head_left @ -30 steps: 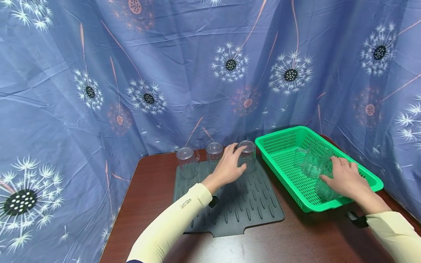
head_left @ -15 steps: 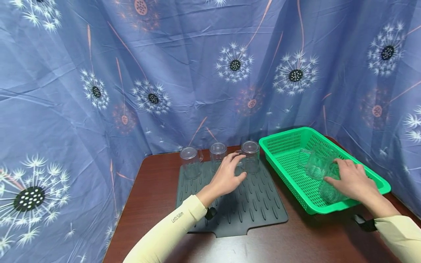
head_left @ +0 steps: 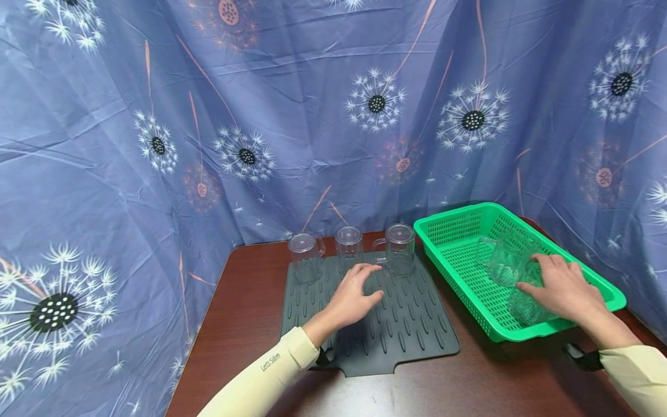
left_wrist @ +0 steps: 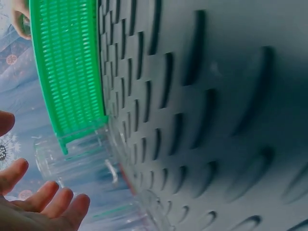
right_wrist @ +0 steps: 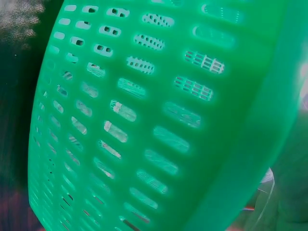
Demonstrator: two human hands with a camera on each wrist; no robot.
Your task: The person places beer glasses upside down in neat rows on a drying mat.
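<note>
Three clear glass mugs stand in a row at the back of a dark ribbed mat, seemingly upside down: a left mug (head_left: 306, 260), a middle mug (head_left: 349, 246) and a right mug (head_left: 400, 252). My left hand (head_left: 346, 298) hovers over the mat in front of them, fingers spread from the thumb, holding nothing. In the left wrist view its fingers lie beside a glass mug (left_wrist: 77, 161). My right hand (head_left: 568, 289) reaches into the green basket (head_left: 453, 284) and grips the nearer glass mug (head_left: 523, 307). Another glass mug (head_left: 505, 263) lies behind it.
The ribbed mat (head_left: 396, 324) lies on a brown wooden table (head_left: 224, 341), left of the basket. A blue dandelion-print curtain (head_left: 292, 116) hangs behind and along the sides. In the right wrist view the basket wall (right_wrist: 144, 120) blocks sight of the right hand.
My left hand has drawn back from the right mug, toward me and slightly left. The right hand stays at the nearer mug in the basket. The head view has shifted slightly.
</note>
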